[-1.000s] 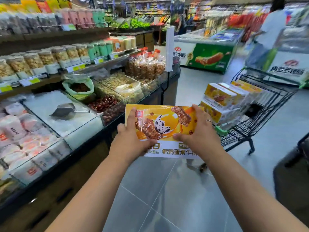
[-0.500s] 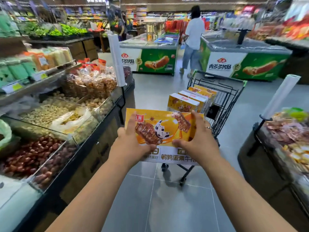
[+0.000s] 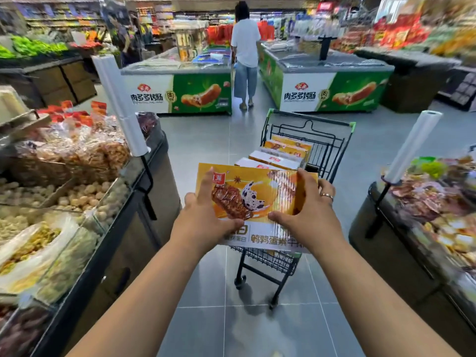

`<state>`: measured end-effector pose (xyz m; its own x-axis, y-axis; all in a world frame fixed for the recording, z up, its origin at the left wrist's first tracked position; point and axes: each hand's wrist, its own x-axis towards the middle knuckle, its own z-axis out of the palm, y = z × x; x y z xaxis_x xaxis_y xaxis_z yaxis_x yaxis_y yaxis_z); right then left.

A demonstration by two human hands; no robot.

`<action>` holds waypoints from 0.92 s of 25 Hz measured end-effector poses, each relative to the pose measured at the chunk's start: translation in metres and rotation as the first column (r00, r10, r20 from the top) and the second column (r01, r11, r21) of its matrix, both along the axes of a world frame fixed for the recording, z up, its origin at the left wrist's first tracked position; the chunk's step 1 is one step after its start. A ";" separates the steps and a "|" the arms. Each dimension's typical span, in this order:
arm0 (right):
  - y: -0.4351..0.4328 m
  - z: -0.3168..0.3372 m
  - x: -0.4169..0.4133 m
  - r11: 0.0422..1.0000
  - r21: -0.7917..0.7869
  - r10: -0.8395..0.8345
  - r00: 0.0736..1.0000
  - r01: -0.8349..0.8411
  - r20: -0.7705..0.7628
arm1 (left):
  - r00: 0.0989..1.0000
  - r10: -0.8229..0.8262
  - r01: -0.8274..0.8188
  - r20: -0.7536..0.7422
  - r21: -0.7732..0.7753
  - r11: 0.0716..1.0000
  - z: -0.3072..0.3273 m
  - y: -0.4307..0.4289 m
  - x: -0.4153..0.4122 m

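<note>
I hold a flat yellow snack box [image 3: 257,191] with a white lower band in front of me, over the near end of a black wire shopping cart [image 3: 332,140]. My left hand [image 3: 206,217] grips its left side, thumb under the picture and fingers up the face. My right hand [image 3: 309,210], with a ring on one finger, grips its right side the same way. Several like yellow boxes [image 3: 283,153] stand in a row inside the cart.
A bulk-food counter [image 3: 144,202] with nuts and bagged snacks runs along my left, with a plastic-bag roll [image 3: 118,104] on a post. Another counter [image 3: 386,228] and roll [image 3: 414,143] stand on my right. Two green chest freezers [image 3: 201,94] lie ahead, a person [image 3: 244,47] between them.
My view has swung to the right, from the left counter to the aisle. The cart now lies straight ahead under the box. Both hands keep the same hold.
</note>
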<state>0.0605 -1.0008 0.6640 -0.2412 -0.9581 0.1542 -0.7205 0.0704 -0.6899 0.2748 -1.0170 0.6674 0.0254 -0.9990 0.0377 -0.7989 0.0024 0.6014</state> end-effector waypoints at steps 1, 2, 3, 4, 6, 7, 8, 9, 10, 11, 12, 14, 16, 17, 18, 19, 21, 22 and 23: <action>-0.022 -0.003 -0.005 1.000 0.000 -0.015 1.000 0.015 -0.004 | 1.000 -0.007 0.007 0.008 -0.003 1.000 -0.001 -0.024 -0.006; -0.046 -0.004 -0.010 1.000 -0.001 -0.025 1.000 0.025 -0.007 | 1.000 -0.015 0.015 0.012 -0.007 1.000 -0.002 -0.049 -0.012; -0.070 -0.005 -0.017 0.999 0.002 -0.032 0.999 0.032 -0.004 | 1.000 -0.021 0.022 0.014 -0.009 1.000 -0.002 -0.074 -0.019; -0.093 -0.005 -0.024 0.999 0.007 -0.036 0.999 0.036 0.005 | 1.000 -0.025 0.025 0.017 -0.009 1.000 -0.002 -0.099 -0.026; -0.135 -0.005 -0.039 0.999 0.013 -0.037 0.999 0.037 0.007 | 0.999 -0.033 0.033 0.030 -0.004 0.999 -0.001 -0.144 -0.040; -0.153 -0.005 -0.045 0.999 0.008 -0.037 0.999 0.037 -0.004 | 0.999 -0.041 0.041 0.034 0.000 0.999 0.001 -0.162 -0.047; -0.174 -0.004 -0.053 0.999 -0.001 -0.038 0.999 0.038 -0.017 | 0.998 -0.051 0.051 0.037 -0.007 0.999 0.003 -0.184 -0.055; -0.195 -0.004 -0.061 0.999 -0.004 -0.043 0.999 0.043 -0.021 | 0.997 -0.061 0.062 0.038 -0.017 0.998 0.003 -0.207 -0.062; -0.215 -0.004 -0.068 0.999 0.004 -0.052 0.998 0.052 -0.017 | 0.996 -0.074 0.075 0.041 -0.022 0.997 0.002 -0.228 -0.067; -0.233 -0.004 -0.073 0.998 0.024 -0.061 0.998 0.062 -0.016 | 0.995 -0.091 0.092 0.049 -0.018 0.996 0.001 -0.248 -0.072; -0.250 -0.006 -0.077 0.997 0.040 -0.067 0.998 0.067 -0.017 | 0.992 -0.108 0.109 0.063 -0.011 0.994 0.000 -0.267 -0.077; -0.281 -0.013 -0.084 0.995 0.059 -0.082 0.996 0.083 -0.023 | 0.985 -0.146 0.146 0.093 -0.001 0.989 -0.006 -0.304 -0.086; -0.309 -0.019 -0.089 0.990 0.093 -0.100 0.995 0.102 -0.030 | 0.979 -0.174 0.174 0.103 0.016 0.985 -0.014 -0.340 -0.092; -0.326 -0.023 -0.092 0.986 0.116 -0.115 0.993 0.118 -0.031 | 0.974 -0.195 0.193 0.112 0.029 0.981 -0.018 -0.361 -0.096; -0.341 -0.026 -0.095 0.981 0.139 -0.133 0.990 0.137 -0.034 | 0.967 -0.221 0.217 0.123 0.047 0.975 -0.023 -0.381 -0.101; -0.356 -0.030 -0.097 0.974 0.164 -0.148 0.988 0.154 -0.043 | 0.959 -0.249 0.242 0.134 0.066 0.968 -0.028 -0.400 -0.105; -0.386 -0.039 -0.100 0.958 0.207 -0.188 0.980 0.196 -0.059 | 0.940 -0.305 0.293 0.151 0.095 0.951 -0.038 -0.440 -0.113; -0.400 -0.044 -0.102 0.947 0.228 -0.217 0.974 0.225 -0.063 | 0.931 -0.330 0.316 0.155 0.111 0.942 -0.044 -0.459 -0.118; -0.413 -0.049 -0.103 0.936 0.248 -0.240 0.968 0.249 -0.066 | 0.924 -0.349 0.332 0.154 0.125 0.935 -0.049 -0.476 -0.121</action>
<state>-0.0426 -1.4134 0.6149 -0.4722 -0.8785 -0.0728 -0.6816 0.4162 -0.6019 0.1542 -1.4928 0.6186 -0.3154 -0.9453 -0.0837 -0.8505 0.2425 0.4668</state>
